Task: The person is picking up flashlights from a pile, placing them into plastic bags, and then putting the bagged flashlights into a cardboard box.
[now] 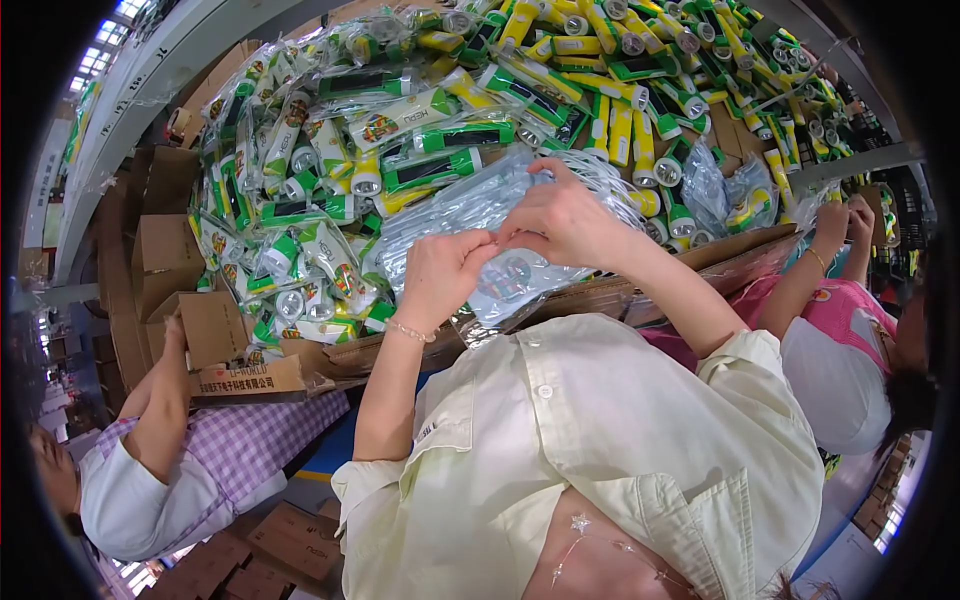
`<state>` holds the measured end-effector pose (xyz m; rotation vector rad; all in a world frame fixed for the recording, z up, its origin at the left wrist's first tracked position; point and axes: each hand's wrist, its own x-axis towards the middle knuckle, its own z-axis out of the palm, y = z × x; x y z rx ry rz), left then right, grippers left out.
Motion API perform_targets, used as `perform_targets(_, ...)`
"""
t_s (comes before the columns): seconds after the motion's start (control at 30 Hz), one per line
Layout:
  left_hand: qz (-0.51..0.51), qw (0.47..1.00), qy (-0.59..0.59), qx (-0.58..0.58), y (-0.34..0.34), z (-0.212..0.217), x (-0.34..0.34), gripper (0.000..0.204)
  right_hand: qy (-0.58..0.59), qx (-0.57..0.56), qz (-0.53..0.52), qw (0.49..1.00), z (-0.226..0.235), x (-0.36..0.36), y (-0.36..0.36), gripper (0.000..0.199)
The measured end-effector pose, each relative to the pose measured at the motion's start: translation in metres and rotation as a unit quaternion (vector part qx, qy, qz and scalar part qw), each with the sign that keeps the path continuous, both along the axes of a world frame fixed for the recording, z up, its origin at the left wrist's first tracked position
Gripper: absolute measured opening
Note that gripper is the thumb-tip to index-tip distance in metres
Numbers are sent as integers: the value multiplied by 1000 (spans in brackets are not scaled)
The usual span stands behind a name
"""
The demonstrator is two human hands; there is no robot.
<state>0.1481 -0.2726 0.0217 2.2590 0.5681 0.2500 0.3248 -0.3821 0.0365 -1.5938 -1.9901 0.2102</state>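
Observation:
My left hand [440,272] and my right hand [565,218] meet over a pile of clear plastic bags [425,215]. Thumb and fingers of each hand are pinched together on the edge of a clear printed plastic bag [512,280], which hangs below the fingertips toward my shirt. The exact edge between the fingers is too small to make out. Just beyond my right hand lies a bundle of white cables [612,185]. Bagged green and white flashlights [310,160] are heaped to the left of the bags.
Loose yellow and green flashlights [620,130] are piled at the far right. A cardboard edge [700,262] runs along the near side. At left, a co-worker's hand [175,335] touches a small brown box [212,328]; at right, another co-worker's hands [840,218] are raised.

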Motion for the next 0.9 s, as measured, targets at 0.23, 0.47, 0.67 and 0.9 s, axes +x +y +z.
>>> perform_targets(0.23, 47, 988, 49, 139, 19, 6, -34, 15, -119, -86, 36, 988, -6, 18, -16, 11)
perform_targets(0.47, 115, 987, 95, 65, 6, 13, -10, 14, -167, 32, 51, 984, 3, -7, 6, 12)
perform_targets(0.67, 132, 970, 70, 190, 20, 9, -14, 10, -197, -13, 52, 979, 0, 15, 1, 9)
perform_targets(0.9, 277, 924, 243, 101, 52, -12, -45, 28, 97, -202, 83, 971, 11, 104, 15, 23)
